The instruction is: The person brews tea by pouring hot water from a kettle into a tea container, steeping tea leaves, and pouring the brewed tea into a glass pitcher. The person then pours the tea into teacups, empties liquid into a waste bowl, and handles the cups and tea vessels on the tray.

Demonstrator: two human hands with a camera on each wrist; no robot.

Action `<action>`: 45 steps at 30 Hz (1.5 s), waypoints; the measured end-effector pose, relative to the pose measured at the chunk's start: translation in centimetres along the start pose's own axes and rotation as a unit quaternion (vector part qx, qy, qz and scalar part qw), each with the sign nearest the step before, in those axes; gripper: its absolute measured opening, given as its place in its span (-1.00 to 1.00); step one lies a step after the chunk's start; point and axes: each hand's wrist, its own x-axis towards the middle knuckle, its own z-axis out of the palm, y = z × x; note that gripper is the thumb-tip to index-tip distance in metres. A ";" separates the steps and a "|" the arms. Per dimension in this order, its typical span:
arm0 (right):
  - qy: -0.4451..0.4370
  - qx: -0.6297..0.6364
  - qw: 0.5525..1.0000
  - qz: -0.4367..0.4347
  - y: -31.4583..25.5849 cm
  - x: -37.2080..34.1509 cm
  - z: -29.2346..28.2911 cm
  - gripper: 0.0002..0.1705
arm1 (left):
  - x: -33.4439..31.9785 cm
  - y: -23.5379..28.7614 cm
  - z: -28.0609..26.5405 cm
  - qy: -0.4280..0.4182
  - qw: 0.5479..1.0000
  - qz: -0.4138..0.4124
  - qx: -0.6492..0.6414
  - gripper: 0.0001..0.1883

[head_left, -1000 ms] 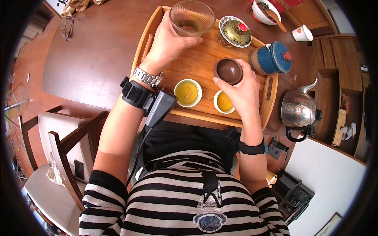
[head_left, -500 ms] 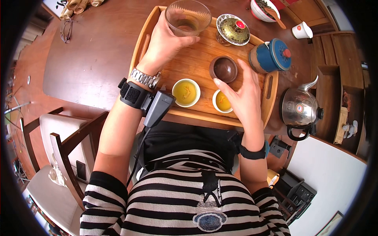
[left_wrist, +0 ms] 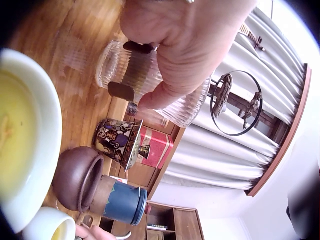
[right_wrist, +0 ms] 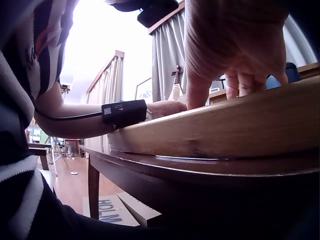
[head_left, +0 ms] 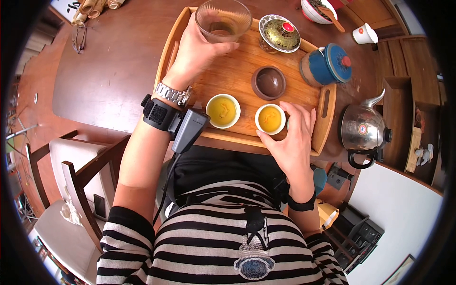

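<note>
In the head view my left hand grips a ribbed clear glass over the tray's far left part; the left wrist view shows the glass partly behind the hand. My right hand has its thumb and forefinger on opposite sides of the rim of a small white teacup of yellow tea. Left of it stands a second white teacup, also with yellow tea. A dark brown clay cup stands just beyond the right hand. All sit on a wooden tray.
A patterned lidded bowl and a blue-lidded pot stand along the tray's far and right sides. Beyond the tray are a steel kettle, a paper cup and a bowl of leaves. Eyeglasses lie at left.
My right hand has let go of the brown clay cup, which now stands on the tray, and has moved nearer to me to the right-hand white teacup. The left hand still holds the glass.
</note>
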 end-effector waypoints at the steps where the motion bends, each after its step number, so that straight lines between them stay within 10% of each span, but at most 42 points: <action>1: -0.003 0.003 1.000 -0.003 0.0 0.0 0.0 -0.25 | 0.0 0.0 0.0 -0.001 1.000 0.002 0.006 -0.41; 45: 0.077 0.165 0.981 0.069 4.5 -1.7 -0.5 -0.28 | -4.7 5.1 -2.5 -0.031 0.988 -0.115 0.094 -0.16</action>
